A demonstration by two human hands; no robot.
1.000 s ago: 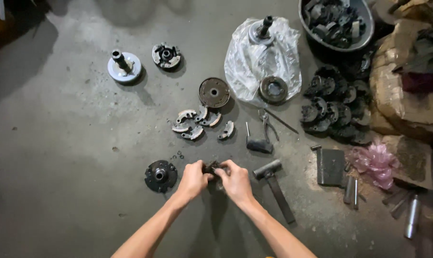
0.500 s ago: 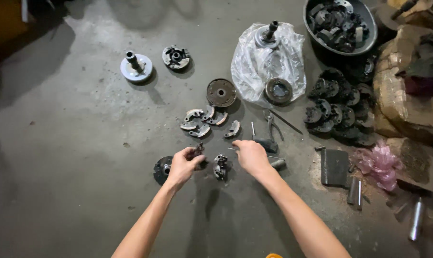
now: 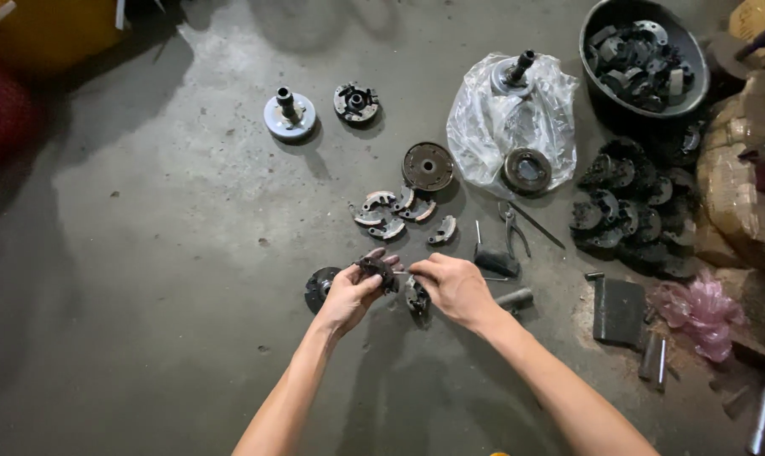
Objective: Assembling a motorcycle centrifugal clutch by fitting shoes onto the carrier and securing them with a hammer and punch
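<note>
My left hand [image 3: 348,295] grips a small dark metal clutch part [image 3: 374,268] just above the concrete floor. My right hand [image 3: 454,287] is closed beside it, pinching a thin tool or pin whose tip points at that part. Another curved clutch shoe [image 3: 416,297] lies on the floor between my hands. A dark round clutch plate [image 3: 318,287] lies just left of my left hand. A hammer handle [image 3: 514,298] pokes out from behind my right wrist.
Several clutch shoes [image 3: 395,213] and a round disc [image 3: 427,165] lie beyond my hands, with pliers [image 3: 512,228] to the right. A plastic bag [image 3: 511,127] holds a hub. A black bowl of parts [image 3: 640,55] and stacked clutch parts [image 3: 623,211] stand at right.
My hands parted half a second ago and have come back together. The left hand has lifted the dark part off the floor and the right hand now holds a thin tool to it.
</note>
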